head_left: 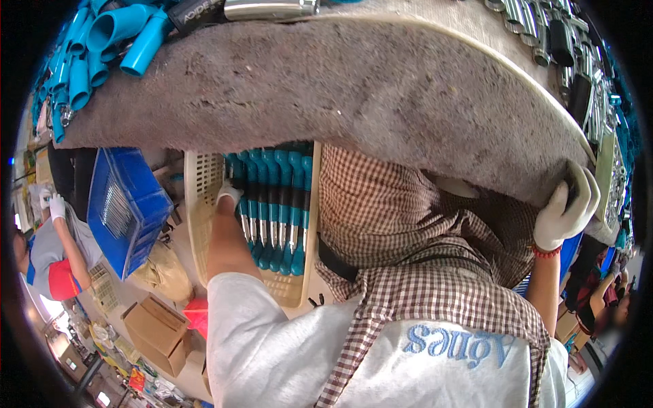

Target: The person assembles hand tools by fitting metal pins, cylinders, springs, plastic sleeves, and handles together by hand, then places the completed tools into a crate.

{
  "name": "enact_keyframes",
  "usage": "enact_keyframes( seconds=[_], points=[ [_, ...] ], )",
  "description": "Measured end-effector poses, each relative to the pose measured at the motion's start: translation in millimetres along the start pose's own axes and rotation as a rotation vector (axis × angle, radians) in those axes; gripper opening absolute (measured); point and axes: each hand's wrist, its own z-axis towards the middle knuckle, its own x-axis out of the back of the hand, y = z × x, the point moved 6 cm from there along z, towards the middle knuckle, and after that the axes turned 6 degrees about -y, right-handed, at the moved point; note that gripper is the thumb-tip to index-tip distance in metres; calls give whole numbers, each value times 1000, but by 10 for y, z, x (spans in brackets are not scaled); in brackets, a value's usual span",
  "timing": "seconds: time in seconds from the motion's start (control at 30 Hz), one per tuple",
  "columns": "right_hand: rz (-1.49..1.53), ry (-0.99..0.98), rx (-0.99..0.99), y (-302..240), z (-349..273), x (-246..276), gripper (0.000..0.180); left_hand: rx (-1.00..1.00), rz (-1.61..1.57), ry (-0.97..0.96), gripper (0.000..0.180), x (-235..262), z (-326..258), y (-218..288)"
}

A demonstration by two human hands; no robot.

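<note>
My left hand (230,193), in a white glove, reaches into a cream plastic basket (203,178) at my left side. It is at the left end of a row of long tools with teal-and-black grips and metal shafts (273,197); its fingers are mostly hidden, so I cannot tell if it grips one. My right hand (567,209), also gloved in white, rests at the right edge of the grey fleece-covered bench (326,88). Its fingers are stretched out, and I see nothing held in them.
Teal tubes (115,30) are heaped at the bench's far left. Shiny metal parts (534,30) lie at the far right. A blue crate (129,211) stands left of the basket, with a cardboard box (156,333) on the floor. Co-workers (62,255) are at both sides.
</note>
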Motion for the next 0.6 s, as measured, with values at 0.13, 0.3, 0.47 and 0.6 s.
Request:
enact_keyframes(
  seconds=[0.13,0.3,0.47,0.6],
  points=[
    [-17,12,14,-31,15,29,28,175,-140,-117,51,-250,-351,-108],
    [-73,42,81,14,0,5,26,199,-167,186,54,-295,-755,-77],
    [-60,40,142,44,-33,-42,23,277,-8,103,58,-251,-797,-99],
    [-111,18,174,154,14,2,21,176,-35,22,70,-287,-560,-523]
  ],
)
